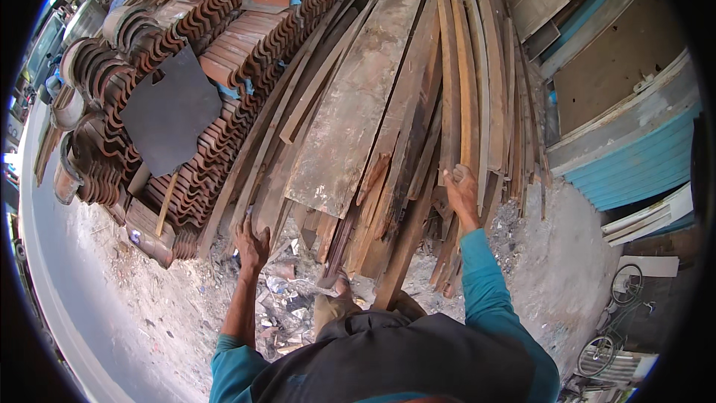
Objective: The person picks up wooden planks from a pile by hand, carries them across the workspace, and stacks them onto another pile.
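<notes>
A big pile of long wooden boards and battens fans out before me, their near ends toward my body. My right hand [462, 188] is closed on the near end of a narrow wooden batten [450, 116] on the right side of the pile. Beside it runs a lighter, orange-brown batten [467, 89]. My left hand [252, 245] hangs with fingers apart, holding nothing, near the board ends on the left. Between my hands lies a wide, worn board [362, 97] with pale stains.
Stacked clay roof tiles [246, 52] stand at the left, with a dark flat sheet [173, 112] leaning on them. At the right are old panels [623, 82] and blue boards [634, 164]. A bicycle [615, 317] stands lower right. Rubble [287, 302] litters the ground by my feet.
</notes>
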A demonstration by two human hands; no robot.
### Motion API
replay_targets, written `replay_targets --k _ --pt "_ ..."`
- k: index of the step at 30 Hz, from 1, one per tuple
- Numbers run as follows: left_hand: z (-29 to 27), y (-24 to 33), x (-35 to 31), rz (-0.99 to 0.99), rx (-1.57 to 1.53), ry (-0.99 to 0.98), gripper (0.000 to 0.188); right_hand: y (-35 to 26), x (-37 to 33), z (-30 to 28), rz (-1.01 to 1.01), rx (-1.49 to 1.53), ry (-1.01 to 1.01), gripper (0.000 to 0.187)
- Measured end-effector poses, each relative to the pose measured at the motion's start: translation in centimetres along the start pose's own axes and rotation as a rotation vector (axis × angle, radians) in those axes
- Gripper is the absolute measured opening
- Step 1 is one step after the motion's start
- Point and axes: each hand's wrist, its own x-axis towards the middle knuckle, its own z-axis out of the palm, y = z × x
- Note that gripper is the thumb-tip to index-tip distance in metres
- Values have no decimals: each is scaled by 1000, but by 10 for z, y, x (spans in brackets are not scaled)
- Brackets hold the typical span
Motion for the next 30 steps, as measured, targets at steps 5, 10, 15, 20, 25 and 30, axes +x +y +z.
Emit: replay_targets --k 5,10,15,20,25,30 --pt "40 68 -65 -18 -151 104 55 68 -24 -37 197 -229 55 64" --pt "35 177 -79 22 -368 50 36 87 -24 -28 169 -159 55 76" --pt "37 245 -84 191 -540 -137 23 95 -39 -24 39 -418 -18 83" --pt "53 295 -76 271 -598 -518 43 89 -30 -37 85 -439 -95 75" --pt "55 332 -62 143 -829 -850 75 9 -57 -84 7 43 -137 63" --pt "55 345 -61 -188 -1136 -1077 82 -25 -102 -66 -84 145 -224 64"
